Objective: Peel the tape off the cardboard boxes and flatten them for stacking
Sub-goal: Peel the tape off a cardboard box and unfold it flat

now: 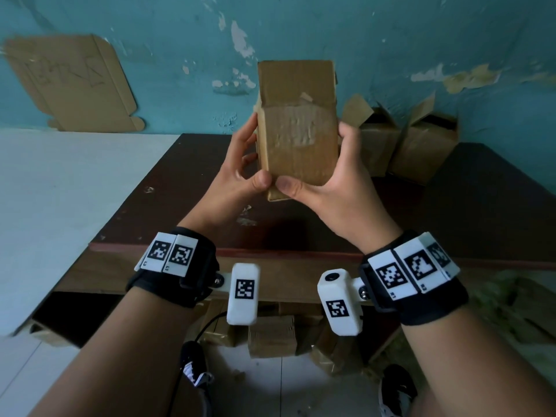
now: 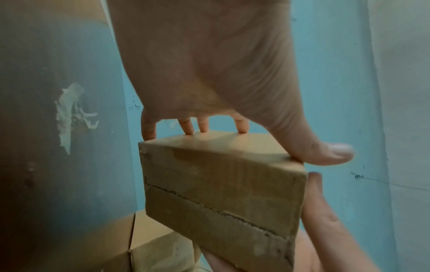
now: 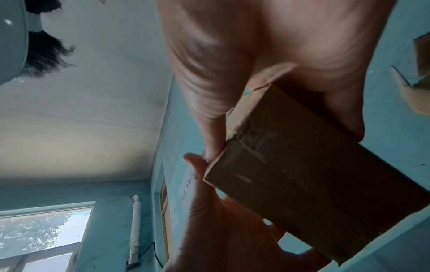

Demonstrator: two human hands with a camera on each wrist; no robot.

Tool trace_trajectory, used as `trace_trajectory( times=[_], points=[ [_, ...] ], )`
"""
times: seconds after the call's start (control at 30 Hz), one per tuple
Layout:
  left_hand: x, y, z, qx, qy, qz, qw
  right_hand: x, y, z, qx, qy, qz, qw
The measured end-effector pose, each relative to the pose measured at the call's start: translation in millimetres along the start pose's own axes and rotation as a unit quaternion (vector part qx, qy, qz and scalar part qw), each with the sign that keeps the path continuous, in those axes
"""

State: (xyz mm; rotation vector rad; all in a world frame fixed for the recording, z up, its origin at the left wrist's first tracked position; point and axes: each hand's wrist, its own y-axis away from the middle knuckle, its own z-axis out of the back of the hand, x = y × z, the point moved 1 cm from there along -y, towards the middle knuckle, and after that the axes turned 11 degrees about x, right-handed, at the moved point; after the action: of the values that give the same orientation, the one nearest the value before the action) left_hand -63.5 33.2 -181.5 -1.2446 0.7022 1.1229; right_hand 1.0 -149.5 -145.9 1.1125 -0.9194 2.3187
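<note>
A small brown cardboard box (image 1: 298,139) is held upright in the air above the dark table (image 1: 186,212). Its top flap stands open and worn tape residue covers its near face. My left hand (image 1: 243,167) grips the left side, thumb at the bottom near corner. My right hand (image 1: 337,176) grips the right side, thumb beside the left thumb. In the left wrist view the box bottom (image 2: 216,195) shows a torn centre seam, with my left hand's fingertips (image 2: 202,127) on the side face. The right wrist view shows the same box (image 3: 302,176) cupped in my right palm.
Two open cardboard boxes (image 1: 421,149) stand at the table's back right against the blue wall. A flattened cardboard sheet (image 1: 72,82) leans on the wall at the left. A white board (image 1: 69,200) lies left of the table. More boxes (image 1: 270,335) sit on the floor below.
</note>
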Motion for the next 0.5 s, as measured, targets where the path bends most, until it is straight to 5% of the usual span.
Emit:
trace_trajectory(
  times=[0.5],
  points=[
    [2.4,0.4,3.5,-0.047,-0.026,0.017,0.998,-2.4,-1.2,9.0,0.086,0.04,-0.089,0.991]
  ],
)
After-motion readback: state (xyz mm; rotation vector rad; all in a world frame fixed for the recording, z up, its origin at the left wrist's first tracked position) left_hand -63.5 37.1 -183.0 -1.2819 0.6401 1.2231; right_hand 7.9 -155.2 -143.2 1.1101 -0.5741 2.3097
